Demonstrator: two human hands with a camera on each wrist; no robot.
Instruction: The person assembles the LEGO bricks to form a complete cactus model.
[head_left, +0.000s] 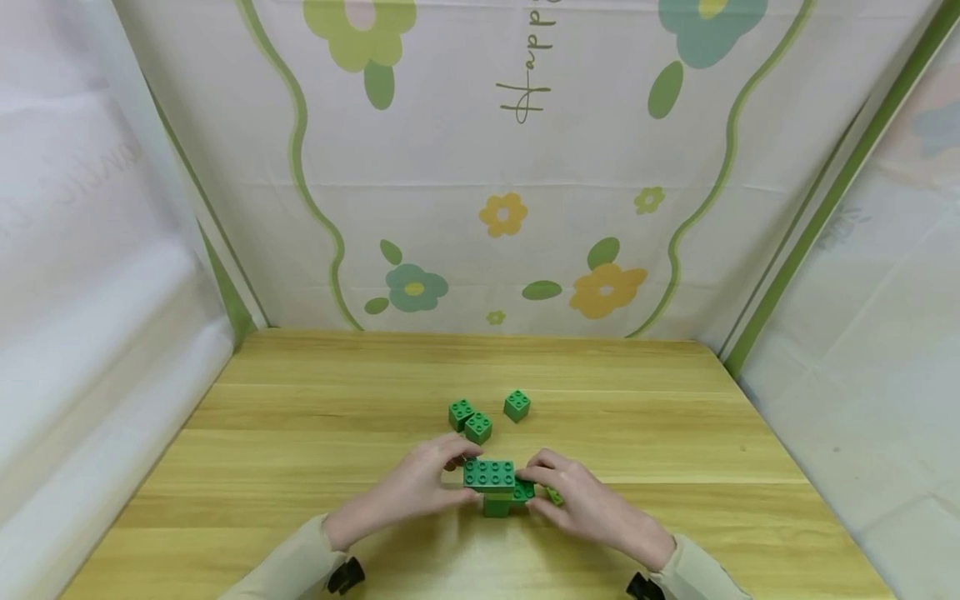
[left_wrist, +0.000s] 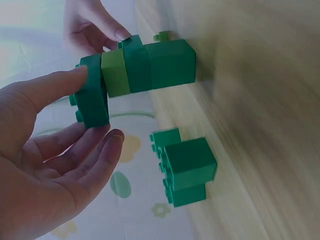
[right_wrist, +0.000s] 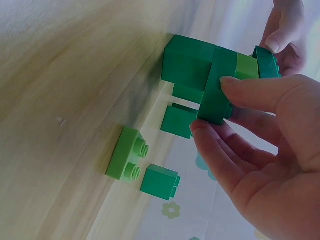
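Left hand (head_left: 420,486) pinches the top brick (head_left: 489,477) and right hand (head_left: 583,500) grips the wide brick (right_wrist: 216,90) in the stack (left_wrist: 137,65), apparently upright on the table (head_left: 262,450); uneven pressing could seat the top brick crooked or tip everything.

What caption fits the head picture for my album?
Left hand and right hand grip a block stack, three green blocks beyond.

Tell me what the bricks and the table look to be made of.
Bricks: likely hard plastic, smooth with a low sheen, judging by crisp edges and moulded studs. Table: wood-look, faintly shiny, with grain streaks; real wood or laminate, I can't tell.
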